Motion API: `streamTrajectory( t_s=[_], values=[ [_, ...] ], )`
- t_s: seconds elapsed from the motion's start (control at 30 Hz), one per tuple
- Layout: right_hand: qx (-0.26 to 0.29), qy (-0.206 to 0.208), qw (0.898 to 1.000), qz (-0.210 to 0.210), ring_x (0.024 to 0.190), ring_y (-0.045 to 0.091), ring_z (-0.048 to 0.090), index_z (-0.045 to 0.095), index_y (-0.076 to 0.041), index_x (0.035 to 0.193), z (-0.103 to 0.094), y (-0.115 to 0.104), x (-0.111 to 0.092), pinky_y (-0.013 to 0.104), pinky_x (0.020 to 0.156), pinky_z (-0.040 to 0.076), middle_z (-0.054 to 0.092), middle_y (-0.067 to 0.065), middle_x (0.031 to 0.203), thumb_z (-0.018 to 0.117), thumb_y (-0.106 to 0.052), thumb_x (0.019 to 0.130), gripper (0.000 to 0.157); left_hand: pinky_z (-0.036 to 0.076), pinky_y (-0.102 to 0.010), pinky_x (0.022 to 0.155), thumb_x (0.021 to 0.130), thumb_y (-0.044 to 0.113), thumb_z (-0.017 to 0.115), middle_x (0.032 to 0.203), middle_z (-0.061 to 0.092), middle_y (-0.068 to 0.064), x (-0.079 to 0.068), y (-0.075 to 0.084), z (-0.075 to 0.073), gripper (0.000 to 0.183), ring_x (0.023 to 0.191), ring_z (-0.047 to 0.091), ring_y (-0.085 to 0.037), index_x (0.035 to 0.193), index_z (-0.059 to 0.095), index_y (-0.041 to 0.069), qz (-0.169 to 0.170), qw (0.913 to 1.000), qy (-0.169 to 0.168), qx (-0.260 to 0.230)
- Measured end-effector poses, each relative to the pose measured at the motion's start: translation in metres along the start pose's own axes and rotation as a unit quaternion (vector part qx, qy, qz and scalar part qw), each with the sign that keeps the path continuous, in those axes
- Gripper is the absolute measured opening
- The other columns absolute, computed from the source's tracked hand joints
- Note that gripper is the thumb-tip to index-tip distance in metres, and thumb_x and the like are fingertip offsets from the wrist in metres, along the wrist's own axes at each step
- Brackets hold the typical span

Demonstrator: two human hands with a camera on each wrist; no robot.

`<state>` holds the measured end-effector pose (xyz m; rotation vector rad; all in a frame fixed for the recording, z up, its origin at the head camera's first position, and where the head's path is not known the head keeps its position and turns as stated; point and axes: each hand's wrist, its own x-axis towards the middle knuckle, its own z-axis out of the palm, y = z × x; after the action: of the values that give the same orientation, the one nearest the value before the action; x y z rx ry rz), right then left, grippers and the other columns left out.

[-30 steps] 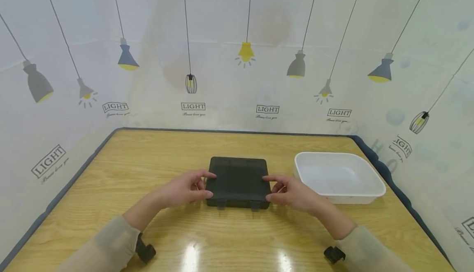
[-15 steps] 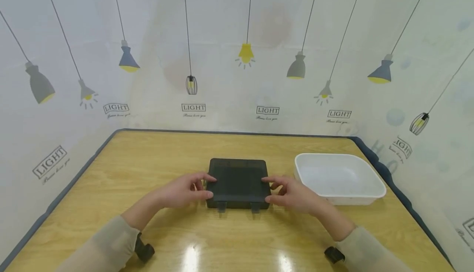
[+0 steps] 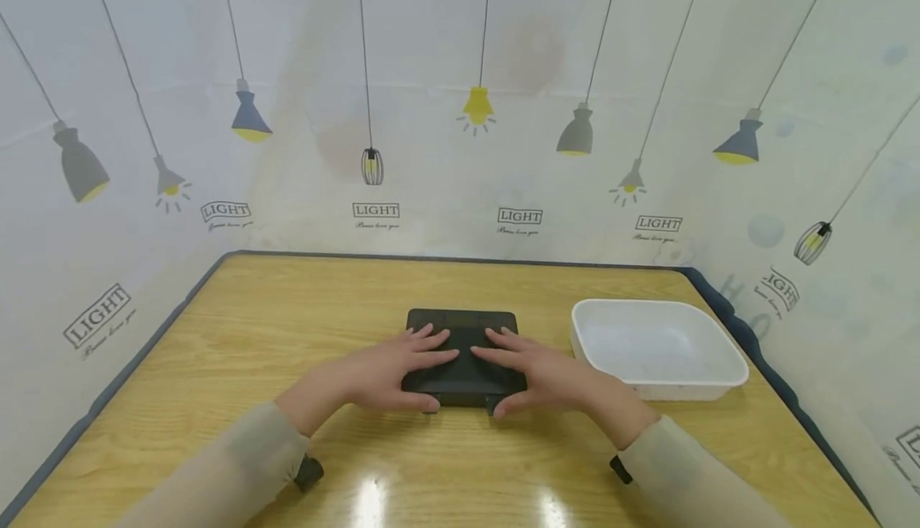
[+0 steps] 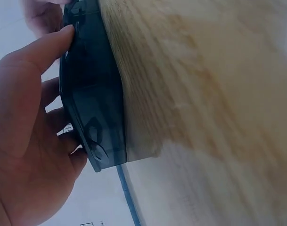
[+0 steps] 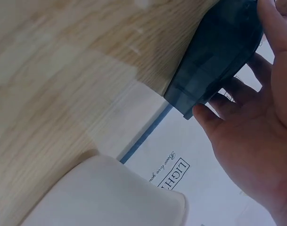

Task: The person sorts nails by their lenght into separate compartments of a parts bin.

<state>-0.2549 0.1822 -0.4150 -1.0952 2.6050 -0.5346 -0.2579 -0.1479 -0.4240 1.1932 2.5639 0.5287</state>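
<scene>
A dark translucent plastic case [image 3: 465, 322] with two front latches lies flat on the table, its lid down. My left hand [image 3: 391, 372] spreads straight fingers over the left part of the lid, its thumb at the left latch [image 3: 431, 410]. On the right part lies my right hand [image 3: 549, 375], likewise spread, with the thumb at the right latch [image 3: 492, 403]. In the left wrist view a dark looped shape [image 4: 93, 136] shows at the end wall of the case [image 4: 86, 84]. The right wrist view shows fingers along the edge of the case [image 5: 204, 56].
To the right of the case stands a white rectangular basin [image 3: 676, 391], close to the right forearm. The wooden table [image 3: 302, 288] is bordered by a dark edge, with a lamp-printed wall covering [image 3: 446, 224] behind it and at both sides.
Both hands have left the case's side edges and moved inward over the lid. Their fingers have straightened and spread, and the thumbs have come to the front latches. The case has stayed in place.
</scene>
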Motion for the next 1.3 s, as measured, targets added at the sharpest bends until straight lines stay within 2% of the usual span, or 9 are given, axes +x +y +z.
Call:
streamTrajectory(
  t_s=[0.13, 0.47, 0.8, 1.3],
  values=[
    [0.009, -0.015, 1.000, 0.020, 0.170, 0.048, 0.016, 0.043, -0.023, 0.171, -0.002, -0.003, 0.003, 0.071, 0.129, 0.033, 0.023, 0.016, 0.183, 0.086, -0.048, 0.094, 0.091, 0.018, -0.070, 0.135, 0.104, 0.055, 0.072, 0.185, 0.019, -0.013, 0.000, 0.003, -0.003, 0.085, 0.171, 0.011, -0.045, 0.173, 0.037, 0.022, 0.000, 0.9998, -0.013, 0.013],
    [-0.029, -0.020, 0.998, 0.053, 0.168, 0.048, 0.022, 0.045, -0.022, 0.170, -0.002, -0.013, 0.008, 0.067, 0.128, 0.039, 0.026, 0.017, 0.182, 0.087, -0.043, 0.095, 0.088, 0.025, -0.066, 0.135, 0.101, 0.053, 0.077, 0.183, 0.023, -0.013, 0.003, 0.008, -0.004, 0.087, 0.170, 0.019, -0.045, 0.172, 0.039, 0.022, -0.012, 0.9980, -0.009, 0.061],
    [-0.043, -0.016, 0.998, 0.043, 0.167, 0.049, 0.026, 0.045, -0.019, 0.170, 0.002, -0.015, 0.010, 0.065, 0.125, 0.042, 0.028, 0.021, 0.180, 0.087, -0.041, 0.096, 0.088, 0.032, -0.064, 0.133, 0.100, 0.051, 0.080, 0.182, 0.028, -0.012, 0.003, 0.011, 0.001, 0.085, 0.169, 0.025, -0.043, 0.171, 0.043, 0.022, -0.034, 0.9968, -0.003, 0.073],
    [-0.052, -0.012, 0.997, 0.054, 0.165, 0.049, 0.031, 0.048, -0.017, 0.168, 0.001, -0.024, 0.011, 0.063, 0.124, 0.045, 0.032, 0.023, 0.178, 0.088, -0.035, 0.096, 0.084, 0.044, -0.062, 0.125, 0.099, 0.048, 0.082, 0.179, 0.035, -0.012, 0.004, 0.016, 0.002, 0.082, 0.165, 0.035, -0.041, 0.168, 0.048, 0.020, -0.031, 0.9941, 0.019, 0.103]
  ],
)
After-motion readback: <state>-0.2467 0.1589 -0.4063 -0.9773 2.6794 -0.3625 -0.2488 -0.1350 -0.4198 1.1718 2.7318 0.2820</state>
